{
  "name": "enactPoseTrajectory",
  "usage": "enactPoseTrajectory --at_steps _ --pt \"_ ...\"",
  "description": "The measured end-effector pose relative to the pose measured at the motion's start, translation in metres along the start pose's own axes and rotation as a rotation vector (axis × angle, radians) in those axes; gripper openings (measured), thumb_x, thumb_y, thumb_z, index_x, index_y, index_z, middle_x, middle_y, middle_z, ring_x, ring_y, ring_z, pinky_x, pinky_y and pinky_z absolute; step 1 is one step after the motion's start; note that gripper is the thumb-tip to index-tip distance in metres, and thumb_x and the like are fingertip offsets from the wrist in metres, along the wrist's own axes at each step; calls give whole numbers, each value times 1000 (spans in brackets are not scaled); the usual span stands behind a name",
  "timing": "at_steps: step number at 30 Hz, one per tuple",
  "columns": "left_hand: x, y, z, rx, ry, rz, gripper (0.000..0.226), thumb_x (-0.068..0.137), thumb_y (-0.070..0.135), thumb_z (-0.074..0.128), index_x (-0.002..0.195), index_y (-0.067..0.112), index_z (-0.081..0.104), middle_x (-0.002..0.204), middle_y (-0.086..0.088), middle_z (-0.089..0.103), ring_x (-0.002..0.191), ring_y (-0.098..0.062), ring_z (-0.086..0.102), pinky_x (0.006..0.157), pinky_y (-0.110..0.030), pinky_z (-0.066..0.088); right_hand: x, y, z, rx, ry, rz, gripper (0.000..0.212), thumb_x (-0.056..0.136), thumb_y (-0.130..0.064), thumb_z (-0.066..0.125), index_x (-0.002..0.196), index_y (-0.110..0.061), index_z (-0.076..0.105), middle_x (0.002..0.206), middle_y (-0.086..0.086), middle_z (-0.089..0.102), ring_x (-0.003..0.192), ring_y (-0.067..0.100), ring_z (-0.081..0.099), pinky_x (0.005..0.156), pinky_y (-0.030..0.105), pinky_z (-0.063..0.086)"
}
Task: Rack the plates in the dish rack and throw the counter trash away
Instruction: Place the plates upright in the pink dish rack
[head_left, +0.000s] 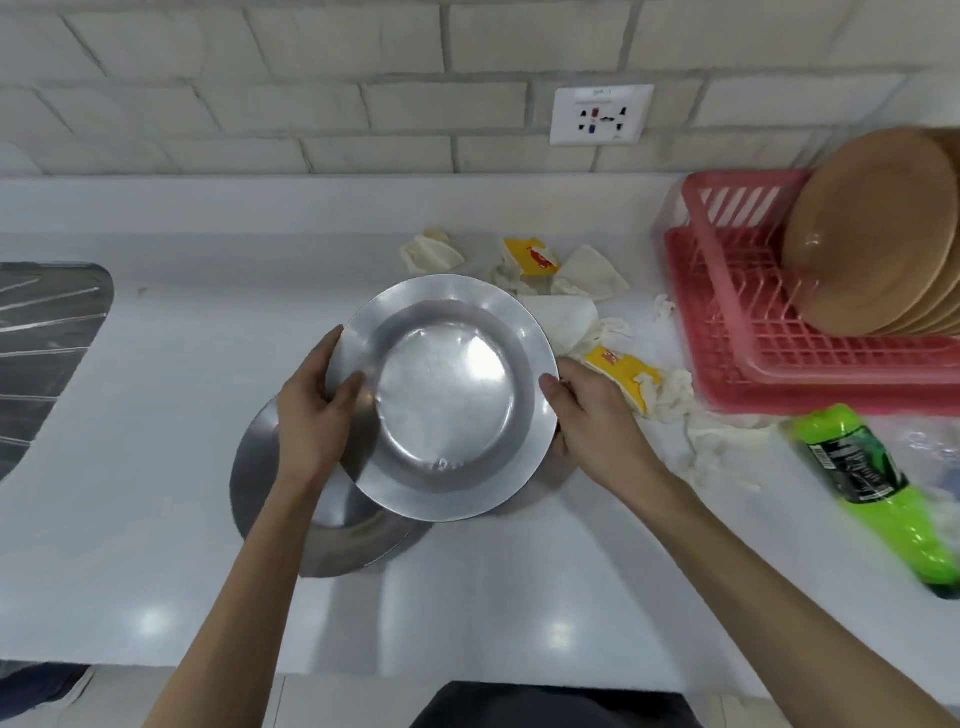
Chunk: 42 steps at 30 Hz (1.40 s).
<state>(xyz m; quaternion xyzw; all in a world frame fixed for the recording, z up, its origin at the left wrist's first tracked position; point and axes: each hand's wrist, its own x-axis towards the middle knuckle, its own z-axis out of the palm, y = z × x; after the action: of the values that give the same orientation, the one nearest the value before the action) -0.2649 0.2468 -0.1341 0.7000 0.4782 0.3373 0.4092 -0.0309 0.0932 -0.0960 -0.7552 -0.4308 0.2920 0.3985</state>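
Note:
A round steel plate (441, 395) is held above the white counter (182, 415) between both hands. My left hand (317, 410) grips its left rim, thumb on top. My right hand (587, 421) grips its right rim. Below it a second steel plate (291, 514) lies on the counter, partly hidden by my left arm. A pink dish rack (737, 332) at the right holds several brown plates (872, 234) standing on edge. Crumpled tissues (592, 275) and yellow wrappers (623, 374) lie between the plate and the rack.
A green plastic bottle (878, 483) lies on its side at the right, in front of the rack. A steel sink drainboard (41, 353) is at the far left. A wall socket (602, 114) sits on the tiled wall behind the counter.

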Motion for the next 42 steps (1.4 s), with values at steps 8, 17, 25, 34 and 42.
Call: enactPoseTrajectory --at_steps 8,17,25,34,42 --pt "-7 42 93 -116 -92 -57 73 82 19 64 150 32 39 146 17 51 134 -6 48 113 -41 41 -8 2 -84 26 146 -40 38 89 -7 53 125 -19 51 99 5 66 90 22 61 79 39 50" --pt "-16 92 165 -188 -215 16 76 82 18 73 147 39 39 128 37 55 119 -5 60 102 -33 49 -17 10 -167 -41 234 -125 27 91 -2 52 116 -12 54 90 -6 63 79 2 56 63 14 42" --pt "-22 147 233 -297 -307 118 63 88 12 73 143 30 47 123 11 66 105 -6 67 82 -15 51 -17 -1 -260 -277 345 -188 34 88 -1 48 120 -10 52 86 -5 59 84 16 59 65 21 39" --pt "-20 170 306 -162 -474 273 66 87 19 76 147 19 47 137 9 61 124 -2 55 97 -20 47 -3 -5 -332 -585 468 -138 29 82 -1 42 111 -3 45 76 13 49 73 32 45 61 42 37" --pt "-24 154 335 141 -548 560 49 82 57 58 116 25 74 123 12 68 129 -3 35 112 -40 35 27 -8 -356 -775 436 -145 34 89 4 38 123 2 40 67 1 38 52 17 39 42 29 23"
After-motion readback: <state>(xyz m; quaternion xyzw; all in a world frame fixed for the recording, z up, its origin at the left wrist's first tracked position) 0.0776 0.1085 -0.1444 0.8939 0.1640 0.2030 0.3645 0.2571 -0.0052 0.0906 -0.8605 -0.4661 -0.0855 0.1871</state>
